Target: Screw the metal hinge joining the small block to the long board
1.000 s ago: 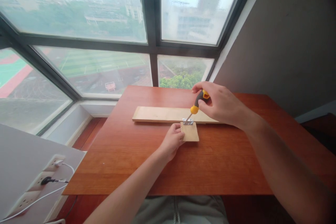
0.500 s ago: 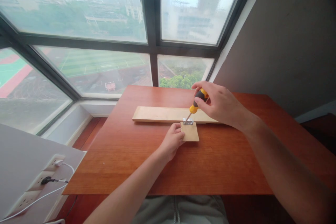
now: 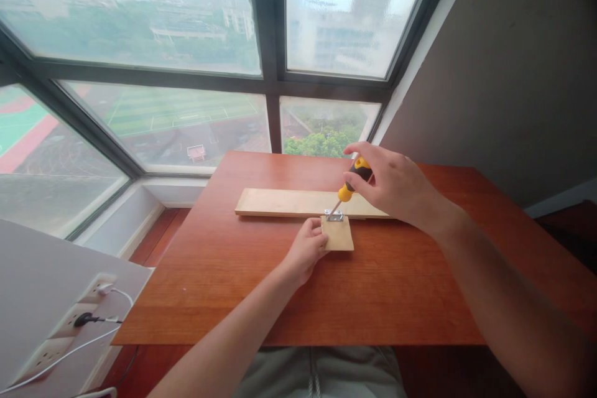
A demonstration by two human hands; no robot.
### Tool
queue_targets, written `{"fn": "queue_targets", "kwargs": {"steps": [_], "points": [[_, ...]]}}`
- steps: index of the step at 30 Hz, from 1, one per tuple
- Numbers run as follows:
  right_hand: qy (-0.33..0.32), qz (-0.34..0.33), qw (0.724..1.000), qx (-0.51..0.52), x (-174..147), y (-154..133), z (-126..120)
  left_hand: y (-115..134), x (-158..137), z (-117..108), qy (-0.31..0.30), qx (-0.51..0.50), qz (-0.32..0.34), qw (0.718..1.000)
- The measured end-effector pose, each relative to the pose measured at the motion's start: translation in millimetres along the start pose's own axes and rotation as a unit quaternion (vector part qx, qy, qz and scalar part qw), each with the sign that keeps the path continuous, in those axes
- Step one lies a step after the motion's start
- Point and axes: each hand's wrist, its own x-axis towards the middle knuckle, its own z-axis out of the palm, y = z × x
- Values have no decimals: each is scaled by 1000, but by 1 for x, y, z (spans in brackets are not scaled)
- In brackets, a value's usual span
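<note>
My right hand (image 3: 394,186) grips a screwdriver (image 3: 351,182) with a yellow and black handle. Its tip rests on a small metal bracket (image 3: 334,216) where a small square wood piece (image 3: 338,235) meets a long pale wooden board (image 3: 284,203). My left hand (image 3: 304,252) presses on the left edge of the small wood piece, fingers curled against it. Both pieces lie flat on the reddish-brown table (image 3: 233,280).
Large windows (image 3: 186,74) stand behind the table, and a grey wall (image 3: 513,74) rises at the right. A white power strip (image 3: 69,329) with plugged cables lies on a white surface at lower left. My grey trousers (image 3: 321,373) show below the table's front edge.
The fingers of my right hand have shifted slightly around the screwdriver handle, which stays on the bracket. My left hand and the wood have not moved.
</note>
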Motion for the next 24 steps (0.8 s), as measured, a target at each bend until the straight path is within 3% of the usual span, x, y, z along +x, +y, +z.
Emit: {"fn": "queue_targets", "kwargs": {"steps": [4, 12, 19, 24], "points": [[19, 26, 997, -71, 1, -3, 1, 0, 0, 0, 1, -1, 3, 1000], [-30, -33, 996, 74, -2, -3, -4, 1, -1, 0, 0, -2, 5, 1000], [8, 9, 997, -82, -3, -11, -1, 1, -1, 1, -1, -3, 5, 1000], [-27, -12, 999, 14, -3, -10, -5, 0, 0, 0, -3, -5, 8, 1000]]}}
